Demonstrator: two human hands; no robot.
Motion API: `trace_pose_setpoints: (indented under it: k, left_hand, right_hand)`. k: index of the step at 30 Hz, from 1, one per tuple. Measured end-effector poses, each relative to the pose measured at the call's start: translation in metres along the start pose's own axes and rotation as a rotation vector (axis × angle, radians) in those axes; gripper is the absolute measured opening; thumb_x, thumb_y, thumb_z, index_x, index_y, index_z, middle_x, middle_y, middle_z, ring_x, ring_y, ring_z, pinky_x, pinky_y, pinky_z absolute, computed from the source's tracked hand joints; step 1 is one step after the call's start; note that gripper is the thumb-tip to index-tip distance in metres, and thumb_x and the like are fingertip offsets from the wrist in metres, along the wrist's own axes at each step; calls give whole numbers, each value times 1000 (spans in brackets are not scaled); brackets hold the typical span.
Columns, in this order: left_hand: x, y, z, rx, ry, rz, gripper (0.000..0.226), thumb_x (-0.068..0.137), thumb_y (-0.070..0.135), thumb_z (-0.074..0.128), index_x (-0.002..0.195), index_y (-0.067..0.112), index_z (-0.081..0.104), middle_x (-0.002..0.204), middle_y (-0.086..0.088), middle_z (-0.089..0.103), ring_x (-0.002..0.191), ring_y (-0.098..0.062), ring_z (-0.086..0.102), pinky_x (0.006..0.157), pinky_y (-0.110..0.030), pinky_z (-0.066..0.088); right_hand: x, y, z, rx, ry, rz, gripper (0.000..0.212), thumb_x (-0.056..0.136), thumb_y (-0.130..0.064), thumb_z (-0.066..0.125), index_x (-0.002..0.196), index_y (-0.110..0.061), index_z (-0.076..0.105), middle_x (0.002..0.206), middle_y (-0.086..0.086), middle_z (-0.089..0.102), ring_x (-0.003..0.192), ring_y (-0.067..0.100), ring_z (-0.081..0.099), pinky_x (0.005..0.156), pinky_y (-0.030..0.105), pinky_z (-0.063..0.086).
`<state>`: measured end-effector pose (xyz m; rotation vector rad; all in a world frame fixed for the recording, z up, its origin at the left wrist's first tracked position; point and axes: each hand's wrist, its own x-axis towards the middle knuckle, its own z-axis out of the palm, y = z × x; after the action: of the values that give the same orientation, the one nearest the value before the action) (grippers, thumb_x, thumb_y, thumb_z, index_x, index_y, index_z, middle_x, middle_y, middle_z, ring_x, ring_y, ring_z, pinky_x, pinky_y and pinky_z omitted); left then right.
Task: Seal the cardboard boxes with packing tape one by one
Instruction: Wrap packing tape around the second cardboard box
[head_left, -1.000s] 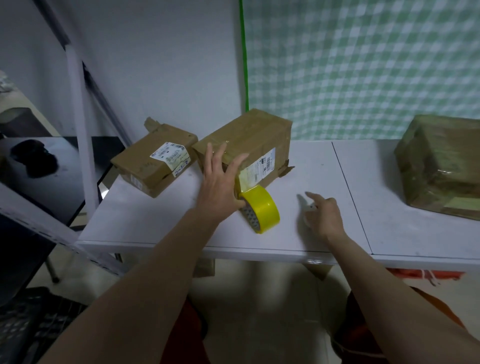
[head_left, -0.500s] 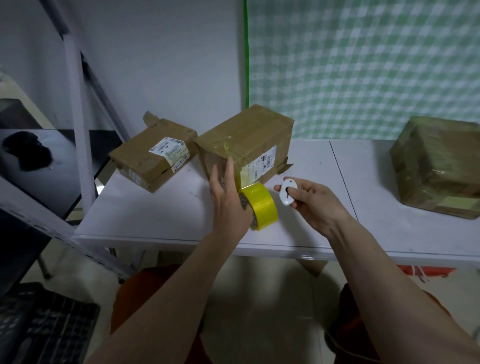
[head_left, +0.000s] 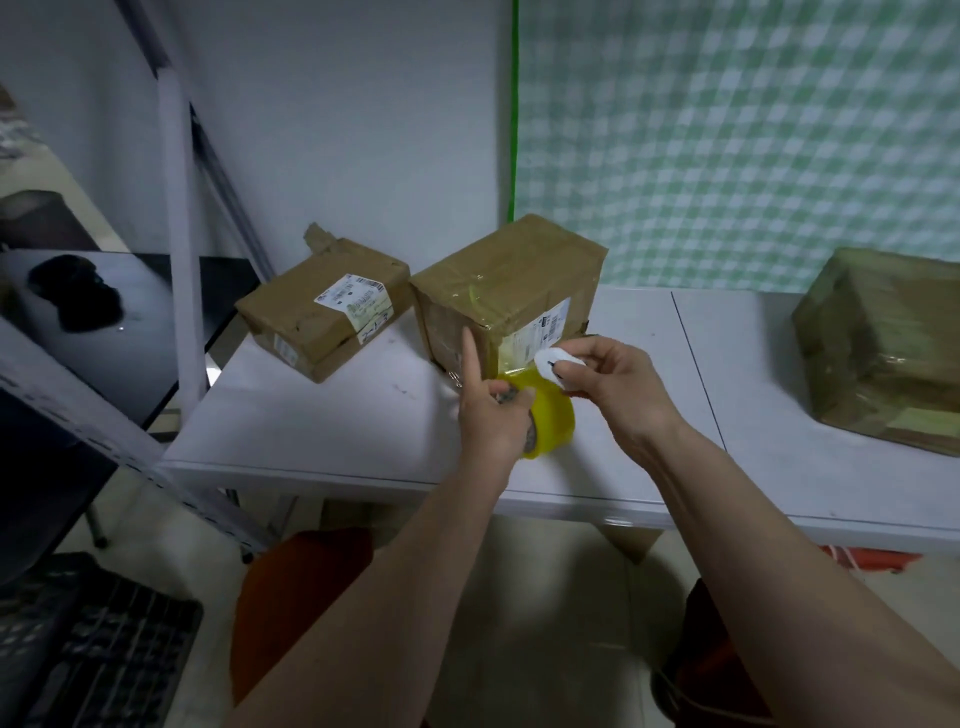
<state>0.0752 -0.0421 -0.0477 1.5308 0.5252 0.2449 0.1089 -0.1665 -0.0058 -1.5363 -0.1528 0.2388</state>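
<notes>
The left hand (head_left: 491, 415) grips the yellow tape roll (head_left: 548, 418), index finger pointing up, at the front of the white counter (head_left: 322, 415); the right hand (head_left: 610, 387) pinches a small white cutter (head_left: 556, 364) just above the roll (touching or not, I cannot tell); the middle box (head_left: 506, 283) stands just behind, a labelled box (head_left: 324, 306) to its left, a wrapped box (head_left: 883, 343) well apart on the right.

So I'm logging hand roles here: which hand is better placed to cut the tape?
The right hand. It pinches the small white cutter just above the yellow tape roll, beside the middle box. The left hand grips the roll.
</notes>
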Motion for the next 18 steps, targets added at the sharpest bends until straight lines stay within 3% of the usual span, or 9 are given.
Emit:
trace_pose_setpoints:
  k: [4, 8, 10, 13, 16, 18]
  left_hand:
    - [7, 2, -12, 93, -31, 23, 100, 83, -4, 62, 144, 58, 13, 107, -13, 55, 97, -31, 62, 86, -53, 53]
    - [7, 2, -29, 231, -46, 134, 94, 81, 1, 63, 146, 51, 17, 119, -14, 45, 95, -11, 56, 89, -35, 52]
    - [2, 1, -30, 247, -45, 193, 95, 79, 4, 68, 145, 50, 18, 116, -13, 41, 87, -15, 54, 90, -32, 51]
    - [0, 0, -26, 202, -60, 205, 100, 76, 0, 72, 143, 51, 17, 121, -10, 31, 94, -17, 52, 88, -23, 50]
    - [0, 1, -21, 166, -75, 200, 107, 74, -2, 73, 146, 50, 13, 131, -6, 24, 102, -15, 55, 93, -32, 52]
    - [1, 1, -18, 156, -92, 197, 111, 73, -1, 73, 146, 52, 9, 131, -1, 23, 89, -7, 58, 91, -34, 53]
  right_hand:
    - [3, -7, 10, -98, -22, -18, 9, 91, 4, 54, 98, -1, 53, 80, 12, 63, 64, 13, 63, 56, 22, 52]
    - [5, -12, 16, -194, -182, -51, 19, 92, 8, 48, 107, 6, 60, 81, 13, 62, 66, 14, 60, 62, 23, 53]
    - [7, -14, 20, -259, -182, -82, 18, 91, 8, 50, 104, 8, 62, 82, 18, 62, 67, 19, 60, 66, 26, 54]
    - [11, -17, 23, -339, -142, -133, 13, 88, 5, 58, 98, 11, 62, 78, 22, 63, 66, 26, 60, 71, 36, 55]
    - [15, -17, 22, -482, -141, -210, 11, 87, -1, 62, 92, 8, 63, 69, 10, 63, 54, 7, 59, 57, 17, 50]
    - [18, -19, 20, -600, -126, -287, 10, 88, -6, 62, 92, 2, 65, 73, 8, 64, 58, 6, 59, 56, 15, 46]
